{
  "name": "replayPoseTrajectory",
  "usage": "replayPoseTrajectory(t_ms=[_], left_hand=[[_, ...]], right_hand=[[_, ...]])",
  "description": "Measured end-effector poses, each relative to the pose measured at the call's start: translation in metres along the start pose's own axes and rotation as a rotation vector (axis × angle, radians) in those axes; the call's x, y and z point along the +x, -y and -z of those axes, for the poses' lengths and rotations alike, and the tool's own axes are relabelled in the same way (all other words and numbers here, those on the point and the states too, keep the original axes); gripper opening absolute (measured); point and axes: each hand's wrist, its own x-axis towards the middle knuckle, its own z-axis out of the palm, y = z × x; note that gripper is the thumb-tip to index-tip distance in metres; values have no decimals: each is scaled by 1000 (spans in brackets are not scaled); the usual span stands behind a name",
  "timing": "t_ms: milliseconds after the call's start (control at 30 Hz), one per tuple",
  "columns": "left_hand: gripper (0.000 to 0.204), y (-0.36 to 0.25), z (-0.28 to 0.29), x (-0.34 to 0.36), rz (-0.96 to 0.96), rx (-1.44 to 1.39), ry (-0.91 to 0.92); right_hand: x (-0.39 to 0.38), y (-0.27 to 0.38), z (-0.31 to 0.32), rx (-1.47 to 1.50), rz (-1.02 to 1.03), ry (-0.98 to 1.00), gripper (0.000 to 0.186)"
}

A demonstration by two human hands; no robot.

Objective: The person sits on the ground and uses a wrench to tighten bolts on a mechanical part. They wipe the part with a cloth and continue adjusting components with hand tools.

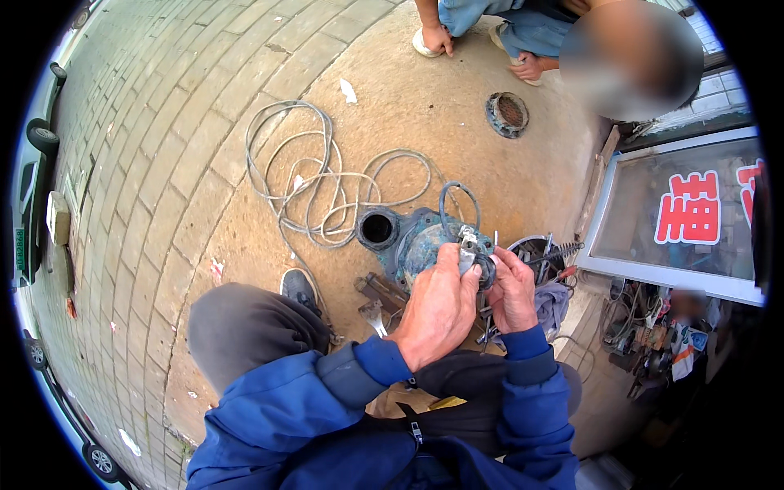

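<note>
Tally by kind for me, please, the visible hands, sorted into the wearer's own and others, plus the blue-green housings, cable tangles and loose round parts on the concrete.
Wearer's hands: 2 (left hand, right hand)
Other hands: 2
Blue-green housing: 1
Cable tangle: 1
Loose round part: 1
Total: 7

The casing (420, 245) sits just before the worker (286, 408), left hand (441, 306) and right hand (514, 290) over its near right side, the cable (331, 139) looped beyond and left. A rag (554, 307) lies right of the hands, a glass panel (629, 220) farther right. Well ahead, a ring (507, 114) lies near a second person (527, 34); cars (34, 192) stand far left.
</note>
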Motion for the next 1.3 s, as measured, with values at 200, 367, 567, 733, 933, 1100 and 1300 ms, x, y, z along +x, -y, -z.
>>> replayPoseTrajectory(t_ms=[200, 367, 567, 733, 933, 1100, 1300], left_hand=[[19, 0, 6, 1, 24, -6, -5], [19, -1, 10, -1, 22, 36, -52], [17, -5, 11, -1, 76, -70, -5], [17, -6, 9, -3, 51, -52, 54], [17, -5, 7, -15, 86, 10, 86], [20, 1, 8, -30, 67, 47, 62], [15, 7, 19, -50, 138, -66, 28]], right_hand=[[2, 7, -5, -10, -72, -4, 43], [4, 6, -7, -61, -92, -11, 40], [6, 2, 2, 16, -88, 29, 35], [6, 6, -6, 89, -106, 31, 34], [11, -3, 2, 155, -183, 41, 31], [8, 1, -7, 125, -174, 31, 28], [-1, -9, -6, -268, -30, 4, 42]])
